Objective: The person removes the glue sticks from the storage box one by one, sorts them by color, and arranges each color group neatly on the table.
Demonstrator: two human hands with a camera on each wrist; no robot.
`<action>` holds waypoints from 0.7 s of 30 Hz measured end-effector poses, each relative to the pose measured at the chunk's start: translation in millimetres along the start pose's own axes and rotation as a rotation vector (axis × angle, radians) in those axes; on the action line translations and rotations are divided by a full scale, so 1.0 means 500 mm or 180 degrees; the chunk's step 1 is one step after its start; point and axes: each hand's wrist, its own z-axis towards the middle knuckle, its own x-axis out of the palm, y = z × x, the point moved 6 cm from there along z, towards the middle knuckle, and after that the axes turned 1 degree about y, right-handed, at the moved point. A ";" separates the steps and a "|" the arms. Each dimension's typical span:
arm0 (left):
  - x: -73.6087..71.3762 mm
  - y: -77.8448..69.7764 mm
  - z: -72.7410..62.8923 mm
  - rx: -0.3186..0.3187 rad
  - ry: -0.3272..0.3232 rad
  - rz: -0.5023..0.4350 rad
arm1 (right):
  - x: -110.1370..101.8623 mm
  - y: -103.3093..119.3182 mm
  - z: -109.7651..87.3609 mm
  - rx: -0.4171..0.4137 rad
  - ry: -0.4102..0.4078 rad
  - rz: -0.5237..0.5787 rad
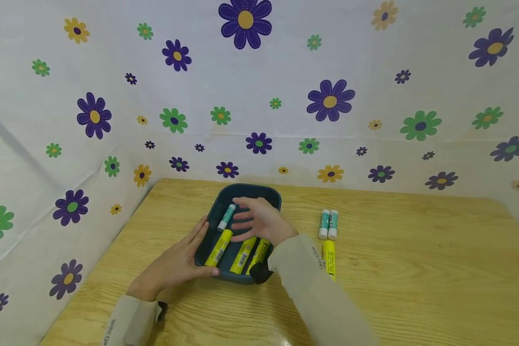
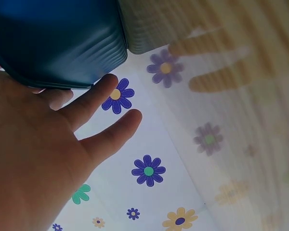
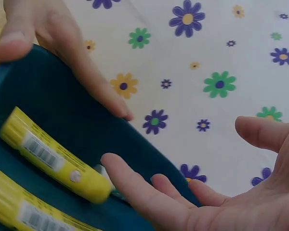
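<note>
A dark teal plastic tray (image 1: 238, 186) stands on the table, with three yellow glue sticks (image 1: 219, 247) and a smaller teal-and-white glue stick (image 1: 227, 217) lying in it. At its near left corner is my left hand (image 1: 179, 262), fingers extended along the left side and thumb on the near rim. The left wrist view shows these fingers (image 2: 98, 98) mostly straight against the tray's outer wall. My right hand (image 1: 264, 221) hovers over the tray, palm turned left, fingers spread and holding nothing. Its sleeve partly covers the rightmost yellow stick.
Right of the tray, two teal-and-white glue sticks (image 1: 324, 224) lie side by side on the wooden table (image 1: 415, 254). A yellow glue stick (image 1: 329, 259) lies just nearer, partly behind the right sleeve. Flower-printed white sheeting (image 1: 285, 72) rises behind and at the left.
</note>
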 end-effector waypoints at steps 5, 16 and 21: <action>0.001 0.002 -0.001 0.0014 0.0010 -0.0033 | 0.022 -0.026 0.011 0.0140 -0.0061 -0.0097; 0.004 0.007 0.002 0.0009 0.0016 -0.0044 | 0.022 -0.058 0.028 0.0407 -0.0211 -0.0148; 0.003 0.004 0.002 0.0022 0.0043 -0.0057 | 0.025 -0.079 0.037 0.0531 -0.0151 -0.0047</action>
